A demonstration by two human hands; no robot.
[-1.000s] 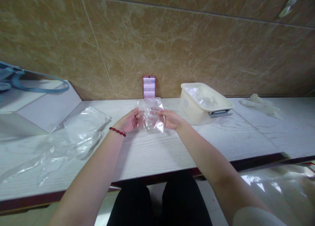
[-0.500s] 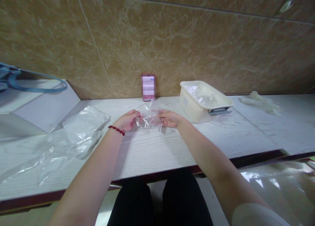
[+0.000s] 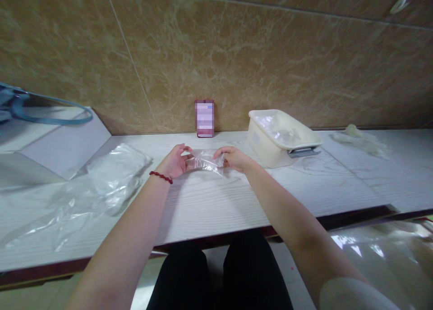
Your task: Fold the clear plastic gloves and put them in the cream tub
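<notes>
A clear plastic bag (image 3: 205, 160) is stretched between my two hands above the middle of the white wood-grain table (image 3: 206, 206). My left hand (image 3: 177, 161), with a red bead bracelet at the wrist, grips the bag's left end, its fingers bent round the film. At the right end, my right hand (image 3: 233, 157) pinches the bag between thumb and fingers. The film looks folded into a narrow band, with shiny creases along its lower edge. Whether anything lies inside it I cannot tell.
A phone (image 3: 204, 118) leans against the marbled wall behind the bag. To the right stands a cream bin (image 3: 267, 143) with clear plastic inside, then a crumpled whitish glove-like item (image 3: 358, 139). Clear plastic bags (image 3: 117, 175) lie at left by a white box (image 3: 64, 143) with a blue strap (image 3: 54, 120).
The bag has gone from a loose, crumpled shape to a flatter, narrower band. My left fingers have lifted and spread slightly; both hands stay at its ends.
</notes>
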